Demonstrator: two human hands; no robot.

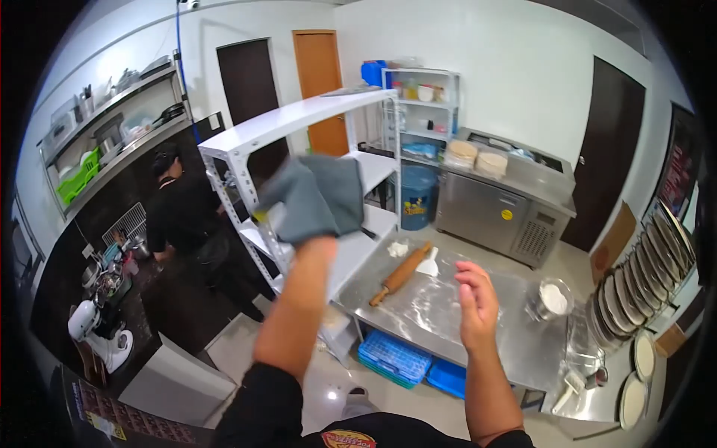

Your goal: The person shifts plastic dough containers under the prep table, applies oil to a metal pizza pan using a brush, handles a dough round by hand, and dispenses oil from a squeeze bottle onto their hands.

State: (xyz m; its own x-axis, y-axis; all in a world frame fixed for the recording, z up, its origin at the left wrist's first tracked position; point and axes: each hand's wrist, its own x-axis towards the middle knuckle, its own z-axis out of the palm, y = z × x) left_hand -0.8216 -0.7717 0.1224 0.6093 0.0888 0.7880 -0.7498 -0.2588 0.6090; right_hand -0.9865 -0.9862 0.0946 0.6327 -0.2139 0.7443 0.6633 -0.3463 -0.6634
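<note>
A grey cloth is raised in front of the white metal shelf, its left edge smeared by motion. My left hand holds it from below, and the cloth hides most of my fingers. Over the steel table, my right hand is open with its fingers stretched upward and nothing in it. A wooden rolling pin lies on the floury tabletop. Beside it are a white scraper and a small pile of flour or dough. To the right of my right hand stands a bowl of white flour.
The white shelf rises at the table's left end. Stacked round pans line the right, near a white brush. Blue crates sit beneath the table. A person in black stands at the left counter, near a stand mixer.
</note>
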